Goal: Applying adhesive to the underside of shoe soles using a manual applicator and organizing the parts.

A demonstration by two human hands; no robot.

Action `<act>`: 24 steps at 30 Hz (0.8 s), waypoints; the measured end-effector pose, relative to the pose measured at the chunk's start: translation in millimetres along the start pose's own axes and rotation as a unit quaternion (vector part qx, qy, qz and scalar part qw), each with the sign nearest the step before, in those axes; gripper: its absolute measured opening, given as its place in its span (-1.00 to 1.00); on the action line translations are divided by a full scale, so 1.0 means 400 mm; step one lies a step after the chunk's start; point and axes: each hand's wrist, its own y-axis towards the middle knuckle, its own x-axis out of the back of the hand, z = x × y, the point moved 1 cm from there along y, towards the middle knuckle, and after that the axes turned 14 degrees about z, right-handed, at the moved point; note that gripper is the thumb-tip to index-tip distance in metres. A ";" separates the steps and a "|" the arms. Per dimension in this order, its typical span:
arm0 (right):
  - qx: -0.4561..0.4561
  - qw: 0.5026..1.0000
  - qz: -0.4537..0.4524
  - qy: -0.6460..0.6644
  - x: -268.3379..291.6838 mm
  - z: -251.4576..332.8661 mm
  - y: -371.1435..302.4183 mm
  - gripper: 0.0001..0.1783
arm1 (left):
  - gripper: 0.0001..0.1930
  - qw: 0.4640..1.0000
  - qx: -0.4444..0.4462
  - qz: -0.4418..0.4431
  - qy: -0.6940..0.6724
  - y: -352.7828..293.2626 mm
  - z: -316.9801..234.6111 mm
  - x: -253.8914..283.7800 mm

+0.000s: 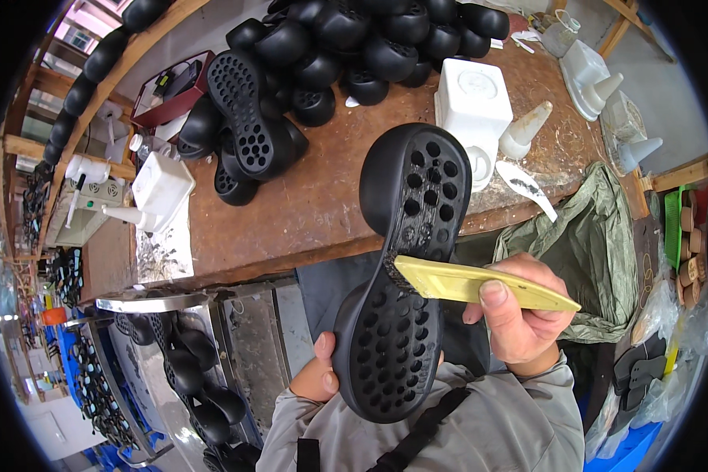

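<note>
A black shoe sole (397, 338) with rows of round holes stands tilted before my chest, its thick rounded ends at top and bottom. My left hand (316, 376) is closed on its lower left edge; most of those fingers are hidden behind it. In my right hand (523, 315) is a yellow-handled brush (480, 285), pinched between thumb and fingers. Its dark bristles touch the narrow middle of the sole, where the surface looks wet or shiny.
Behind lies a worn brown workbench (291, 228) with a pile of black soles (354, 47). White containers (473, 98) with cone nozzles stand on it. A green sack (590, 259) hangs at the right. More soles (185, 370) line a metal-edged conveyor at left.
</note>
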 end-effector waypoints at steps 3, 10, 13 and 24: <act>-0.003 1.000 0.025 -0.011 -0.011 0.008 -0.013 -0.84 | -0.12 1.000 -0.004 0.000 -0.028 -0.052 -0.004 -0.023; 0.024 0.999 0.034 -0.010 -0.039 0.009 -0.039 -0.80 | -0.13 0.996 -0.018 -0.003 -0.093 -0.018 -0.018 -0.009; 0.026 0.998 0.045 -0.019 -0.044 0.016 -0.044 -0.80 | -0.14 0.992 -0.026 0.001 -0.121 -0.037 -0.013 -0.022; 0.066 0.992 0.104 -0.013 -0.067 0.049 -0.057 -0.79 | -0.15 0.977 -0.149 0.007 -0.149 -0.048 -0.011 -0.029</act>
